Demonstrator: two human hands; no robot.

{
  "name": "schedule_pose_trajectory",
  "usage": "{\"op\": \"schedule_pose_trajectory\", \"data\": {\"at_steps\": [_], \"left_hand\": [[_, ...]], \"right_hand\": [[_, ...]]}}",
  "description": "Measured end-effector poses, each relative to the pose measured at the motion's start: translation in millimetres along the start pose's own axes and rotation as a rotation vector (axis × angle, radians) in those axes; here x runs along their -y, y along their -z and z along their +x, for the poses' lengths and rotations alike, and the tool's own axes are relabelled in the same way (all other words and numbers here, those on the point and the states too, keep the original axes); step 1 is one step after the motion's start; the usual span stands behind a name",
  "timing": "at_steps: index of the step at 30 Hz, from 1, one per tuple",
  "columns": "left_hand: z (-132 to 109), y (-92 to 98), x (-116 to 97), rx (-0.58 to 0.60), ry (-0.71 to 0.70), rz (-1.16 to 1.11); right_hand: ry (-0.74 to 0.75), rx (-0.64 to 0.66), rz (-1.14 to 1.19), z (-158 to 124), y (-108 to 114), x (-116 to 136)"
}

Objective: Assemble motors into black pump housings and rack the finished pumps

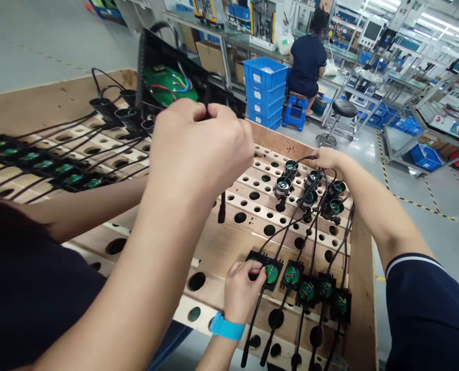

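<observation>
My right hand (214,154) is raised in the middle of the view, fingers closed in a pinch on a thin black cable (222,206). The cable hangs down over the wooden rack (221,247) and ends in a plug. My left hand (181,111) presses against my right hand and is mostly hidden by it. Its fingertips pinch the same cable at the top. Just behind both hands hangs a black box module with a green circuit board (167,82).
A co-worker's hand with a blue wristband (240,288) touches a row of black square modules (306,288). Their other hand (325,157) is by round connectors (283,185). More modules (44,165) lie at left. Behind, a seated person (306,62) and blue crates (266,90).
</observation>
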State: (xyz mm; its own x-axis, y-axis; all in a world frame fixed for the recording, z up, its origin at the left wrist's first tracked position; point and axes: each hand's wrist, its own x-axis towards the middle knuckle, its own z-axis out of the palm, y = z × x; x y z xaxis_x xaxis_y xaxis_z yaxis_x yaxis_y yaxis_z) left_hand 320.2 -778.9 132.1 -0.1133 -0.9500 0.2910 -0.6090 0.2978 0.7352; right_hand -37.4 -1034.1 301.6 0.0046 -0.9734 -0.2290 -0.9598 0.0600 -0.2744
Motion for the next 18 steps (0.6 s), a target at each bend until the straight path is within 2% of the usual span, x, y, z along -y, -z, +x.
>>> {"op": "schedule_pose_trajectory", "data": {"at_steps": [2,4,7,9,11,14,18], "left_hand": [[-1.4,14.0,2.7,-0.008,0.122,-0.105],[-3.5,31.0,4.1,-0.016,0.237,-0.154],[-4.4,51.1,0.8,-0.065,0.288,-0.142],[-1.8,54.1,-7.2,-0.089,0.254,-0.102],[3.1,46.7,-18.8,-0.055,0.174,-0.028],[11.5,21.0,-34.7,0.066,0.093,0.13],[16.8,-11.8,-40.5,0.152,0.082,0.232]], "right_hand": [[0.038,0.064,0.094,-5.7,7.4,6.6],[0.076,0.075,0.179,-8.2,8.8,12.6],[0.111,-0.022,0.253,-5.3,-3.8,21.3],[0.113,-0.117,0.249,-1.2,-19.3,25.6],[0.098,-0.206,0.2,2.6,-35.9,26.9],[0.052,-0.296,0.074,8.5,-55.5,22.3],[-0.07,-0.272,-0.136,20.8,-65.4,11.1]]}}
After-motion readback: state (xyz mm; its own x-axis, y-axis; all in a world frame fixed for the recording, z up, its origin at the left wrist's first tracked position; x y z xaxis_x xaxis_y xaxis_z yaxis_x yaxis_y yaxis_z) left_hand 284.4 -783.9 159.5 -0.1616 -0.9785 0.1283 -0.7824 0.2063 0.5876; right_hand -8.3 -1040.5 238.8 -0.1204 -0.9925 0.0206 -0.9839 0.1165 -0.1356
